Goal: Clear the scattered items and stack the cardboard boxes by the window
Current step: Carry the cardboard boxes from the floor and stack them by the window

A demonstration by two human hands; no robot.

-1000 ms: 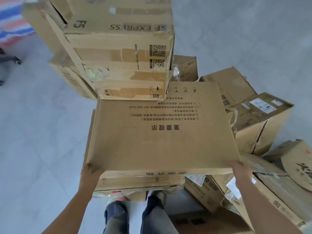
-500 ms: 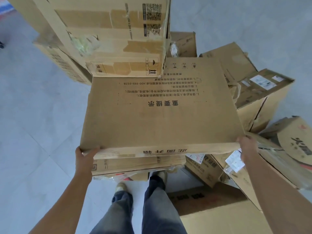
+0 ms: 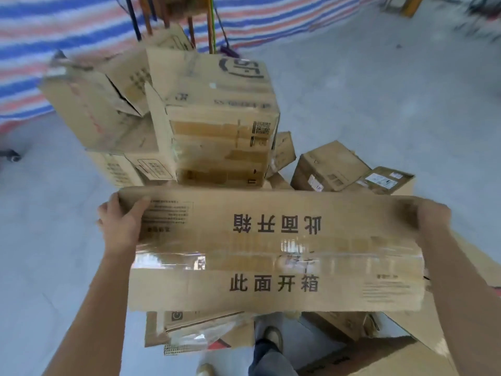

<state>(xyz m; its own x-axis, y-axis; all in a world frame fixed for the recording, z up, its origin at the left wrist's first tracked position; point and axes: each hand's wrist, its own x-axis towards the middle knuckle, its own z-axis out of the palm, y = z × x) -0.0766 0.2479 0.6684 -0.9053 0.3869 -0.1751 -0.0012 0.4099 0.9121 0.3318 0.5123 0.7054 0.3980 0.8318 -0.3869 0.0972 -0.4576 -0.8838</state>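
Balance is mattering here: my left hand (image 3: 122,223) and right hand (image 3: 431,221) are clamping opposite ends of the wide flat brown cardboard box (image 3: 276,251), held aloft before the stacked brown cartons (image 3: 217,131). I am aiming to land it level.

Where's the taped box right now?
Head view, centre foreground: the taped box is held between left hand and right hand, before the stacked boxes.

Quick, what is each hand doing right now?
Left hand: holding the left end of the flat cardboard box.
Right hand: holding the box's right end, though blurred.
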